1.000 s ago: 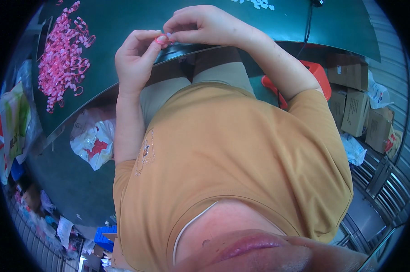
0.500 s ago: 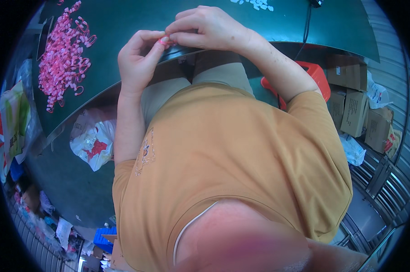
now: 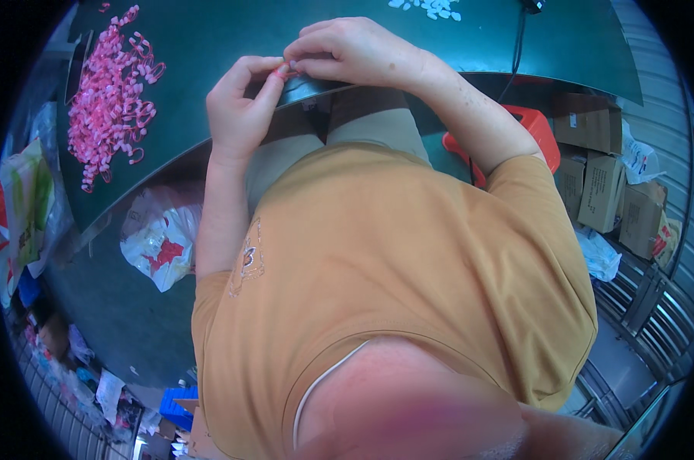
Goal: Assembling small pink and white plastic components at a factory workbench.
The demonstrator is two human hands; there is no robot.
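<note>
Above the near edge of the green table (image 3: 209,46), my two hands meet at the fingertips. My left hand (image 3: 243,107) pinches a small pink piece (image 3: 281,71) between thumb and forefinger. The right hand's (image 3: 351,52) thumb and fingers close on the same piece from the other side; the fingertips hide most of it. On the table left of my hands lies a heap of pink loops with pale pink pieces (image 3: 111,107), like small hair ties. Beyond my right hand, several small white pieces (image 3: 431,9) lie scattered at the far edge of view.
A black cable (image 3: 520,42) runs down over the table at the right. Beneath it stands a red plastic stool or bin (image 3: 537,130), with cardboard boxes (image 3: 601,184) stacked farther right. A white plastic bag (image 3: 159,241) hangs below the table edge beside my left forearm.
Both hands have shifted slightly, the left a little to the right and toward me. The fingers still meet at the small pink piece, which shows less now.
</note>
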